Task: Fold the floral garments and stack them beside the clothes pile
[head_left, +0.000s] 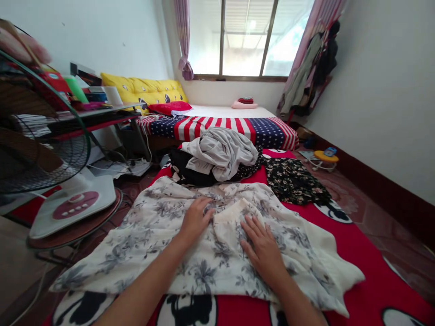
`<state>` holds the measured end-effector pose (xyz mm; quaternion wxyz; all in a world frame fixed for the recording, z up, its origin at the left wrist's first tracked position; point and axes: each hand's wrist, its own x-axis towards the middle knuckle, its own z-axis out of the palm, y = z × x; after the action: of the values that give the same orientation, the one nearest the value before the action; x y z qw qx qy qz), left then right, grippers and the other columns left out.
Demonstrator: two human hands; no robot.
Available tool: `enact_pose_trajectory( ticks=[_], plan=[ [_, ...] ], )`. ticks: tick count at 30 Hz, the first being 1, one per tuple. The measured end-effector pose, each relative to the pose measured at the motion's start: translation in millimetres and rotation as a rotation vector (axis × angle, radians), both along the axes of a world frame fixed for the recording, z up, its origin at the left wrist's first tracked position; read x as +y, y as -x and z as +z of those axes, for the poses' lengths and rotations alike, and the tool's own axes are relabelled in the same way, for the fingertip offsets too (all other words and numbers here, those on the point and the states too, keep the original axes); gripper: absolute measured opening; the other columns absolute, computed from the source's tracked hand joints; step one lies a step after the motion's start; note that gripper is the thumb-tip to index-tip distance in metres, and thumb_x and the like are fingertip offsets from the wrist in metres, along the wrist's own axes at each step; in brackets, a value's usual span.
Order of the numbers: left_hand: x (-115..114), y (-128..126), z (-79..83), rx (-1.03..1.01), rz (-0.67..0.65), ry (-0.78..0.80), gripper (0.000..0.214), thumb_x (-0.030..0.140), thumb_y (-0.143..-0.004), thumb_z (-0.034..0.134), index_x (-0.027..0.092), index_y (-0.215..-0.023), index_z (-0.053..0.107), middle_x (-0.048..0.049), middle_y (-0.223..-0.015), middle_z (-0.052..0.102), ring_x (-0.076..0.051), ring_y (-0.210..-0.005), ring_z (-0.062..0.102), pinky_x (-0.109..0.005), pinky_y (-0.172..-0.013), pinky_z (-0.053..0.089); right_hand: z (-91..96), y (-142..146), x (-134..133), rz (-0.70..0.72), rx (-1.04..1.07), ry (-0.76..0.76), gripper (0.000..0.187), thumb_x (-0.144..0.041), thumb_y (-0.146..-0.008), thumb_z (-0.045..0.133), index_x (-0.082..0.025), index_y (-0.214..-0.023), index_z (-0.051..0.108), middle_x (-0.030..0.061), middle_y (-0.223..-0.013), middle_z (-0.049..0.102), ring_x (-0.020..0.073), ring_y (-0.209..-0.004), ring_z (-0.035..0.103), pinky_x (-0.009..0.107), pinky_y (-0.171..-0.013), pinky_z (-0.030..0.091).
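Presently, left hand (196,219) loosely spread on floral garment (136,246), right hand (261,244) splayed flat upon it, gray cloth (224,151) heaped beyond.

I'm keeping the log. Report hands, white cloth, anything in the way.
Left hand and right hand on white cloth. Cloth spread, wrinkled, over red sheet. Grey heap by far edge, clear of hands.

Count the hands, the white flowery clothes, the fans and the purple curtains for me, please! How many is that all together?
Hands: 2, the left hand and the right hand
White flowery clothes: 1, the garment under both hands
Fans: 1, the fan at the left
Purple curtains: 2, the left curtain and the right curtain
Total: 6
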<state>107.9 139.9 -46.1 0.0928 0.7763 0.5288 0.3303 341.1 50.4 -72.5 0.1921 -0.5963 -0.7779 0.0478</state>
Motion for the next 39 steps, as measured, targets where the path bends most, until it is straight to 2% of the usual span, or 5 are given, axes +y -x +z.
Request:
enact_pose_trajectory(
  ticks=[10,17,27,33,39],
  plan=[
    [38,-63,20.4,0.153,0.145,-0.03,0.047,0.062,-0.067,0.072,0.016,-0.077,0.074,-0.0164,-0.093,0.067,-0.036,-0.103,0.054,-0.05,-0.092,0.04,3.2,0,-1,-0.005,0.12,-0.006,0.043,-0.032,-0.091,0.051,-0.024,-0.134,0.054,0.0059,-0.149,0.043,0.0268,-0.142,0.031,0.056,-0.115,0.025],
    [56,-81,18.9,0.001,0.069,-0.069,0.017,0.022,-0.084,0.058,0.016,-0.091,0.072,-0.0129,-0.097,0.069,-0.027,-0.097,0.062,-0.039,-0.086,0.048,-1.8,-3,-1,0.007,0.365,-0.089,0.032,-0.029,-0.089,0.056,-0.022,-0.119,0.063,0.0098,-0.14,0.055,0.0284,-0.135,0.044,0.057,-0.112,0.029],
    [-53,-36,19.3,0.04,-0.58,-0.107,0.046,0.012,-0.089,0.047,0.026,-0.132,0.053,-0.0087,-0.137,0.054,-0.023,-0.126,0.05,-0.041,-0.105,0.043,6.0,-9,-1,-0.283,1.07,-0.147,0.039,-0.045,-0.094,0.045,-0.018,-0.12,0.055,0.0118,-0.117,0.064,0.0216,-0.095,0.066,0.036,-0.081,0.054],
    [-86,-27,-17.9,0.195,-0.61,-0.045,0.042,0.019,-0.09,0.052,0.031,-0.13,0.055,-0.0058,-0.143,0.05,-0.029,-0.136,0.038,-0.051,-0.108,0.038,11.1,-7,-4,-0.308,0.891,-0.373,0.037,-0.037,-0.092,0.05,-0.02,-0.124,0.053,0.0145,-0.128,0.054,0.0238,-0.108,0.058,0.035,-0.077,0.054],
    [-67,-11,3.1,0.162,-0.509,-0.048,0.046,0.01,-0.085,0.048,0.023,-0.128,0.057,-0.0096,-0.128,0.061,-0.023,-0.116,0.056,-0.041,-0.099,0.046,14.6,1,-10,0.023,0.507,-0.252,0.052,-0.034,-0.089,0.056,-0.026,-0.139,0.043,0.0122,-0.138,0.047,0.0242,-0.111,0.059,0.037,-0.086,0.054]
  ],
)
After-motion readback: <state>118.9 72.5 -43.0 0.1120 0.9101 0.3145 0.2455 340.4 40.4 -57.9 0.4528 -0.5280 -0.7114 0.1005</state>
